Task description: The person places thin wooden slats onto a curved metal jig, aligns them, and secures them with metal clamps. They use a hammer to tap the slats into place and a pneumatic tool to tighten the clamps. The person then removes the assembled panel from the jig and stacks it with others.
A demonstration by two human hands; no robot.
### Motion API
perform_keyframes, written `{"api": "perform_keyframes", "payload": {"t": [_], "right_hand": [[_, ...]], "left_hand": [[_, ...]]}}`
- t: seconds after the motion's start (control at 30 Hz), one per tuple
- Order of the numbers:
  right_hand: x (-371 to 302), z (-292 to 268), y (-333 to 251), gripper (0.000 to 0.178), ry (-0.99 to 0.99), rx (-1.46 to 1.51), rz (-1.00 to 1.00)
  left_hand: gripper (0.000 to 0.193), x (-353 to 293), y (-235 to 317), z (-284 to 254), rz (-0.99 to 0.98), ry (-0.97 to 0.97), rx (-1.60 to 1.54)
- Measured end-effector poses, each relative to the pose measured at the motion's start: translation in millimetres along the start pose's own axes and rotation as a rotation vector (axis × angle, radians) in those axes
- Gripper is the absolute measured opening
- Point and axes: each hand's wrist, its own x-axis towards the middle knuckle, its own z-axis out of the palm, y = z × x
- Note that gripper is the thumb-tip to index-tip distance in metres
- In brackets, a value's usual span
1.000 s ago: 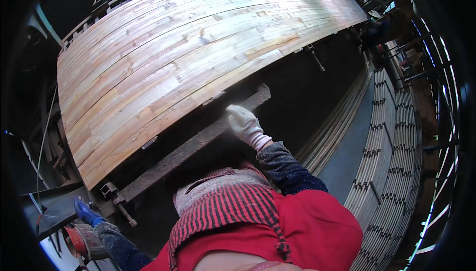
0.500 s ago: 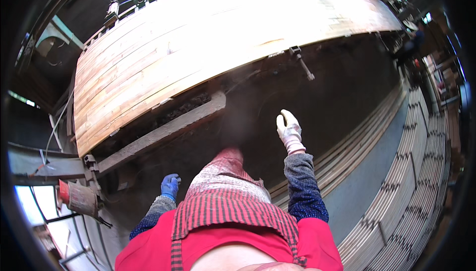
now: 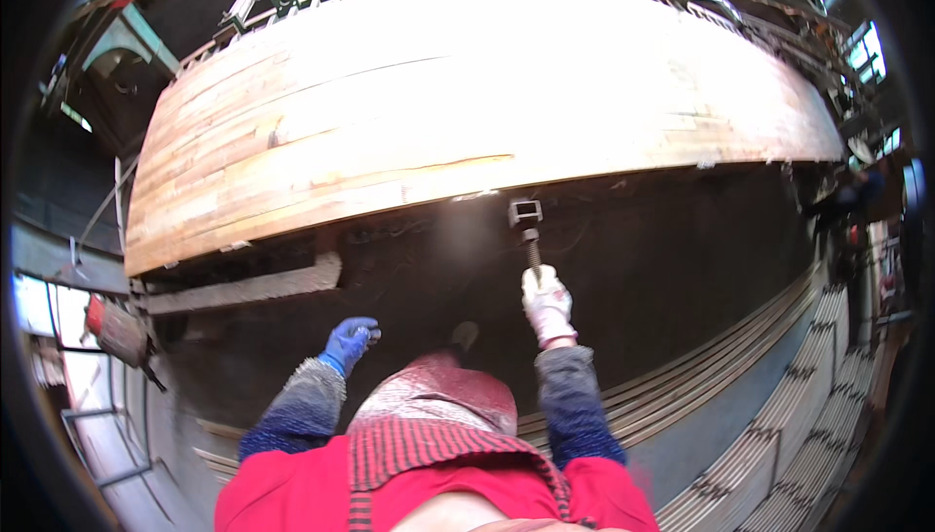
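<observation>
My right hand [image 3: 547, 306], in a whitish glove, is closed around the near end of a clamp screw [image 3: 533, 252]. That threaded rod runs out from a square metal bracket [image 3: 526, 212] by the front edge of a large wooden panel [image 3: 292, 147]. The rod's end is hidden inside the glove. To the left, my left hand [image 3: 348, 345] wears a blue glove and hangs in the air with its fingers loosely bent and apart. Nothing shows in it. The panel is made of many joined strips, and glare whitens its middle.
A grey beam [image 3: 248, 291] juts out below the panel's left edge. A red-rimmed bucket [image 3: 119, 330] hangs at the left. Long wooden strips [image 3: 672, 376] are stacked at the lower right, with more bundles [image 3: 779, 415] beyond. Another person [image 3: 857, 191] is at the far right.
My right hand has reached forward and closed on the clamp screw, which it was apart from before. My left hand has come forward a little. The view has shifted to the right.
</observation>
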Motion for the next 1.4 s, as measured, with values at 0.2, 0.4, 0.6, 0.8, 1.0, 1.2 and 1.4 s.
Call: {"api": "perform_keyframes", "payload": {"t": [0.2, 0.4, 0.6, 0.8, 1.0, 1.2, 1.4], "right_hand": [[-42.9, -44.9, 128.8, 0.054, -0.088, 0.637, -0.02], [-83.9, -157.1, 270.9, 0.043, -0.22, 0.14, 0.127], [-82.0, -217.0, 412.0, 0.047, -0.164, 0.297, 0.133], [-31.2, -332.2, 502.5, 0.047, -0.232, 0.301, 0.243], [106.8, -431.7, 605.7, 0.044, -0.122, 0.367, 0.124], [214.5, -545.4, 685.6, 0.04, -0.06, 0.165, 0.041], [333.7, -599.7, 810.5, 0.042, 0.262, 0.257, 0.103]], "left_hand": [[0.024, 20.4, 29.6, 97.4, 0.125, 0.117, -0.066], [0.027, 44.7, -159.8, 122.6, -0.267, 0.356, -0.148], [0.029, 21.3, -208.1, 287.5, -0.528, 0.124, -0.427], [0.022, -2.5, -121.9, 517.5, -0.067, -0.071, 0.052], [0.022, 75.1, -87.8, 589.0, -0.316, 0.293, 0.02], [0.026, 154.8, -11.1, 804.4, -0.249, 0.254, -0.128], [0.023, 124.9, 198.9, 1044.8, 0.204, -0.251, 0.038]]}}
